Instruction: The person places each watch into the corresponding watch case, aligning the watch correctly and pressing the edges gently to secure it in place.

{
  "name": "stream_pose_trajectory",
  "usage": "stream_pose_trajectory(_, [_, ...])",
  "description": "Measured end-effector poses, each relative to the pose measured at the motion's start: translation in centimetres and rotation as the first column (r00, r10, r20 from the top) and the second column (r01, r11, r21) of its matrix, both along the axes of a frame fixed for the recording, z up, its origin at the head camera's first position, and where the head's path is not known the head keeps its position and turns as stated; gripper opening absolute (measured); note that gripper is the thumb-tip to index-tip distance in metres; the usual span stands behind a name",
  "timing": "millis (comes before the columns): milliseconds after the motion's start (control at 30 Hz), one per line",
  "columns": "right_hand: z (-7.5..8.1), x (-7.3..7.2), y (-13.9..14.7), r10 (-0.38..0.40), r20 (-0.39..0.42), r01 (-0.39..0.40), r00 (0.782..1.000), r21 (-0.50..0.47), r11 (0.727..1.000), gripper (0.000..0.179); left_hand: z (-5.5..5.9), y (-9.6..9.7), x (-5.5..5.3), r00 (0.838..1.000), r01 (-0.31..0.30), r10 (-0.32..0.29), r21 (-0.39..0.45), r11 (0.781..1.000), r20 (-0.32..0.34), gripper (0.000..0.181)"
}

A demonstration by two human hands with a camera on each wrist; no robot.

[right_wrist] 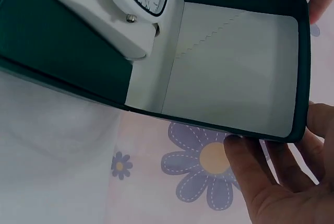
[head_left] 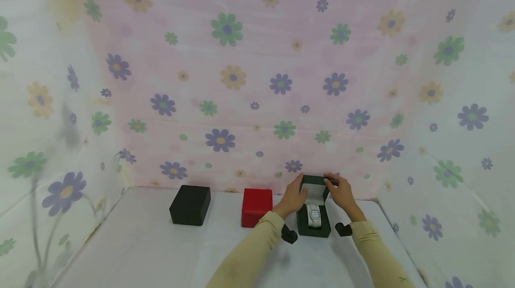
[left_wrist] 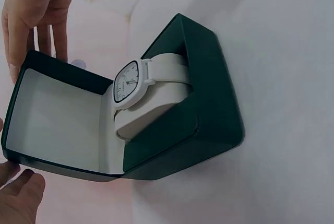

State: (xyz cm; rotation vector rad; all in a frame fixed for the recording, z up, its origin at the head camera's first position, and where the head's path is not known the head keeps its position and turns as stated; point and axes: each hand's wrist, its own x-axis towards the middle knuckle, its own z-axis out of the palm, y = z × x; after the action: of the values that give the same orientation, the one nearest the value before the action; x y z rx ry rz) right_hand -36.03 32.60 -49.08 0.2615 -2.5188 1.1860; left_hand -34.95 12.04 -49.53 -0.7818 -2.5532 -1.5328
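A dark green watch box stands on the white surface with its lid raised. The lid's lining is pale. Inside, a white wristwatch with a rounded square face is wrapped around a light cushion. My left hand holds the lid's left side, fingers and thumb at its upper corner. On the opposite side my right hand grips the other upper corner; in the right wrist view its fingers lie against the lid's outer side. Both hands' palms are partly out of sight.
Left of the green box stands a closed red box, close to my left forearm. Farther left is a closed black box. A flower-patterned cloth hangs behind and along both sides. Black wrist devices sit below my hands.
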Motion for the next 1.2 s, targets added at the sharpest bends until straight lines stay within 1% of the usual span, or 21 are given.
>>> stream_pose_trajectory(100, [-0.1, 0.2, -0.1, 0.000, -0.003, 0.000, 1.000, -0.032, 0.999, 0.032, 0.0, 0.0, -0.3, 1.000, -0.018, 0.019, 0.027, 0.999, -0.023, 0.052])
stream_pose_trajectory(200, [-0.1, 0.3, -0.3, 0.013, -0.005, -0.013, 1.000, -0.058, 0.998, 0.032, 0.2, -0.1, -0.8, 0.998, -0.056, 0.057, 0.047, 0.997, -0.035, 0.047])
stream_pose_trajectory(333, [-0.1, 0.2, -0.5, 0.025, 0.001, -0.025, 1.000, -0.078, 0.997, 0.033, 0.4, -0.2, -1.3, 0.997, -0.080, 0.082, 0.073, 0.994, -0.015, 0.043])
stream_pose_trajectory(500, [-0.5, -0.1, -0.6, 0.019, 0.018, -0.017, 1.000, -0.088, 0.996, 0.033, 0.9, -0.2, -1.5, 0.996, -0.086, 0.087, 0.047, 0.995, -0.003, 0.042])
stream_pose_trajectory(567, [-0.6, -0.2, -0.7, 0.011, 0.018, -0.009, 1.000, -0.082, 0.997, 0.032, 1.0, -0.2, -1.6, 0.995, -0.103, 0.103, 0.041, 0.994, 0.012, 0.041])
stream_pose_trajectory(667, [-0.7, -0.2, -0.6, 0.010, 0.017, -0.008, 1.000, -0.081, 0.997, 0.033, 0.9, 0.0, -1.7, 0.990, -0.140, 0.138, 0.062, 0.988, 0.035, 0.039])
stream_pose_trajectory(767, [-0.6, 0.0, -0.3, 0.036, 0.034, -0.033, 0.999, -0.093, 0.995, 0.035, 0.9, 0.1, -1.7, 0.985, -0.168, 0.164, 0.084, 0.982, 0.049, 0.038])
stream_pose_trajectory(867, [0.1, 0.5, -0.1, 0.088, 0.063, -0.079, 0.994, -0.137, 0.987, 0.037, 1.0, 0.1, -1.6, 0.986, -0.165, 0.160, 0.117, 0.979, 0.049, 0.037])
stream_pose_trajectory(967, [1.3, 1.4, 0.0, 0.139, 0.076, -0.126, 0.987, -0.155, 0.980, 0.038, 0.9, 0.0, -1.3, 0.990, -0.143, 0.139, 0.141, 0.980, 0.038, 0.037])
stream_pose_trajectory(1033, [1.8, 2.0, 0.2, 0.166, 0.081, -0.151, 0.983, -0.162, 0.975, 0.037, 0.7, 0.0, -1.0, 0.992, -0.122, 0.119, 0.159, 0.980, 0.028, 0.037])
stream_pose_trajectory(1100, [1.6, 2.1, 0.6, 0.181, 0.065, -0.171, 0.981, -0.141, 0.975, 0.035, 0.5, 0.0, -0.8, 0.995, -0.097, 0.097, 0.178, 0.979, 0.011, 0.037])
stream_pose_trajectory(1200, [0.4, 1.8, 1.5, 0.195, 0.057, -0.186, 0.979, -0.140, 0.973, 0.035, 0.2, 0.0, -0.4, 0.997, -0.070, 0.073, 0.204, 0.976, -0.006, 0.036])
